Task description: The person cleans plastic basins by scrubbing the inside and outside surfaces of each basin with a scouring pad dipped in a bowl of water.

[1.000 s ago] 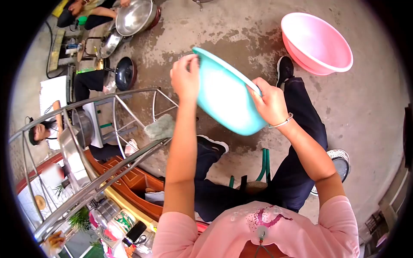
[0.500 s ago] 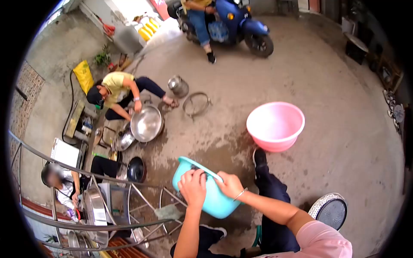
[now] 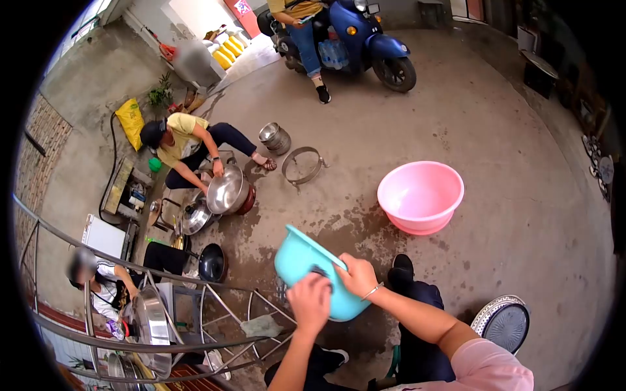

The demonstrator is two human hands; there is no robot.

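A turquoise basin (image 3: 297,254) is tilted up on its side in front of my knees. My right hand (image 3: 357,276) grips its rim, thumb and fingers closed round the edge. Against the basin's outer side is my left hand (image 3: 309,301), its fingers bent over a small dark scrubber (image 3: 319,270) that is partly hidden and blurred. Beyond the basin, on the wet concrete floor, stands a pink basin (image 3: 420,195) with another pink rim under it.
A metal rack (image 3: 222,300) with a grey cloth (image 3: 262,326) curves along my left. Two seated people handle metal pans (image 3: 227,189) at the left. A person sits on a blue scooter (image 3: 355,39). A round patterned tray (image 3: 502,324) lies at the right, a metal ring (image 3: 303,166) ahead.
My view has tipped up from my lap to the yard. My left hand has moved from the basin's rim down its outer side. The right hand still holds the rim.
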